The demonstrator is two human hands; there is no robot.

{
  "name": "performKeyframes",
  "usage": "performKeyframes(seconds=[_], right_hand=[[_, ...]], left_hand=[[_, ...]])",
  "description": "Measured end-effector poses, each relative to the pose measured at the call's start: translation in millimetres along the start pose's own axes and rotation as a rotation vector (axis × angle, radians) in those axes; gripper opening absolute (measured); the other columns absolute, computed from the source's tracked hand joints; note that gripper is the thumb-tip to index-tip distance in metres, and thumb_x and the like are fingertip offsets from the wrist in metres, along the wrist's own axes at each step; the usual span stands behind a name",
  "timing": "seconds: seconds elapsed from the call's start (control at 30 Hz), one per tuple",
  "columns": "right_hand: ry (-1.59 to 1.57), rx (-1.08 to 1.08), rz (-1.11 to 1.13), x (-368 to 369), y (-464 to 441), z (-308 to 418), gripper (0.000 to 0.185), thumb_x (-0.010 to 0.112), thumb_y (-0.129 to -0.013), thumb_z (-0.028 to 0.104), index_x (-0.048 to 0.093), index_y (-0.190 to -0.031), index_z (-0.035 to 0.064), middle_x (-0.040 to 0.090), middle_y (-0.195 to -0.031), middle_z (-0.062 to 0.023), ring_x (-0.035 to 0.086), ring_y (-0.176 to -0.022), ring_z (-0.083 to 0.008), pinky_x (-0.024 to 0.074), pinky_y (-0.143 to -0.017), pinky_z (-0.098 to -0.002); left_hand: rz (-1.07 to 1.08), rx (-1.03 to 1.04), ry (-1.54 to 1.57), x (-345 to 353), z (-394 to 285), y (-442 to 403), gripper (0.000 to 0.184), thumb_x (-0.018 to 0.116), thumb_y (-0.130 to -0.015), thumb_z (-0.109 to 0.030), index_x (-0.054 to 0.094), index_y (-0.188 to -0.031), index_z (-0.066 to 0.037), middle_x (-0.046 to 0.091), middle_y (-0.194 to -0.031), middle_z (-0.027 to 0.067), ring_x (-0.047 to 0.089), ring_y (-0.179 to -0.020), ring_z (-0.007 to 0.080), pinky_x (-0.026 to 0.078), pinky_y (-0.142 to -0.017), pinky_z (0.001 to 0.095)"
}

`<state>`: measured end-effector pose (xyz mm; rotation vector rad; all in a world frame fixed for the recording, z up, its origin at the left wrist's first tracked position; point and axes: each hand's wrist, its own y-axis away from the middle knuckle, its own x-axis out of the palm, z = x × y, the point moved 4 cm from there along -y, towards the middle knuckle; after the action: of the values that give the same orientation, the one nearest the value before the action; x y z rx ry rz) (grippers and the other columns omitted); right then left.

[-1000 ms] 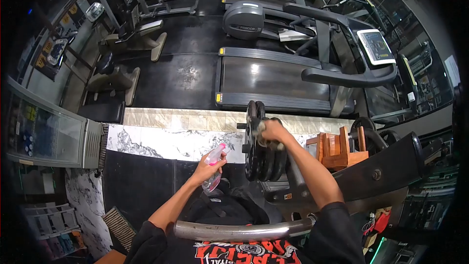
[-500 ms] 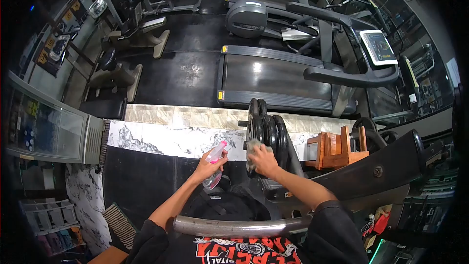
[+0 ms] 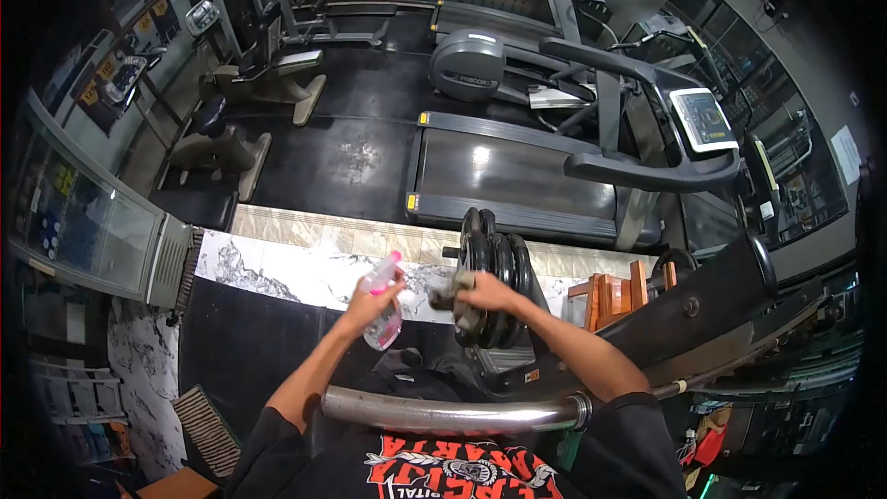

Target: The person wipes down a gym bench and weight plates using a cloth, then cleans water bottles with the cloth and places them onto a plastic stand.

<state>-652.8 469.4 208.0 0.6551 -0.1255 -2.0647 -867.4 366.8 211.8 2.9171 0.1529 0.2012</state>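
My left hand (image 3: 368, 303) is wrapped round a clear spray bottle (image 3: 383, 333) with a pink and white nozzle, held upright at a slight tilt. In my right hand (image 3: 490, 292) is a crumpled greyish cloth (image 3: 465, 310), gripped between the fingers. The cloth is against or just in front of the nearest black weight plates (image 3: 504, 263), which hang several deep on a machine's peg; I cannot tell if it touches them. A thick metal bar (image 3: 453, 413) crosses just in front of my torso, below both forearms.
A treadmill (image 3: 517, 171) lies beyond the marble-patterned floor strip (image 3: 268, 268). To the right are a wooden stool (image 3: 614, 300) and a long black machine arm (image 3: 684, 319). A glass-door fridge (image 3: 92, 231) stands at left, with exercise bikes (image 3: 217, 148) behind it.
The view has tilted up slightly. My right hand and the cloth have shifted left to the plates' outer side, with part of the cloth now hanging left. The left hand still holds the bottle.
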Motion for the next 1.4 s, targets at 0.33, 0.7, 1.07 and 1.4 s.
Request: performKeyframes(seconds=[0.33,0.7,1.07,1.4], right_hand=[[-0.41,-0.103,-0.181,-55.8,53.3,130.4,0.033,0.059,-0.085,0.008,0.056,-0.118,0.0028,0.063,-0.1,-0.0037,0.057,-0.091,-0.0107,0.0461,-0.083,-0.0259],[-0.779,-0.027,-0.198,-10.8,150.0,182.7,0.036,0.06,-0.089,0.028,0.048,-0.116,0.0064,0.059,-0.105,-0.0074,0.061,-0.091,-0.0176,0.0538,-0.077,-0.0334],[-0.872,0.112,0.104,133.0,221.1,156.7,0.06,0.07,-0.081,0.023,0.038,-0.128,0.0045,0.049,-0.122,-0.011,0.053,-0.109,-0.0233,0.0493,-0.09,-0.0446],[-1.019,0.147,0.252,324.8,247.5,111.6,0.041,0.061,-0.085,0.018,0.048,-0.122,0.0027,0.059,-0.111,-0.0094,0.062,-0.096,-0.0219,0.0537,-0.08,-0.0368]], left_hand=[[-0.418,0.42,0.124,-85.9,-104.7,55.9,0.042,0.057,-0.087,-0.006,0.046,-0.126,0.0,0.052,-0.1,0.0066,0.056,-0.08,0.0109,0.048,-0.056,0.0223],[-0.767,0.457,0.083,-71.6,-109.5,281.7,0.021,0.054,-0.09,-0.01,0.052,-0.109,-0.005,0.056,-0.089,0.0041,0.051,-0.061,0.0091,0.043,-0.06,0.023],[-1.01,0.397,0.29,-2.7,-17.5,481.0,0.019,0.056,-0.088,-0.008,0.051,-0.106,-0.005,0.055,-0.087,0.0058,0.052,-0.059,0.0092,0.044,-0.057,0.0224],[-1.291,0.384,0.311,33.4,52.8,610.7,0.015,0.06,-0.085,-0.003,0.056,-0.099,-0.001,0.058,-0.086,0.0074,0.056,-0.062,0.0096,0.047,-0.053,0.0234]])
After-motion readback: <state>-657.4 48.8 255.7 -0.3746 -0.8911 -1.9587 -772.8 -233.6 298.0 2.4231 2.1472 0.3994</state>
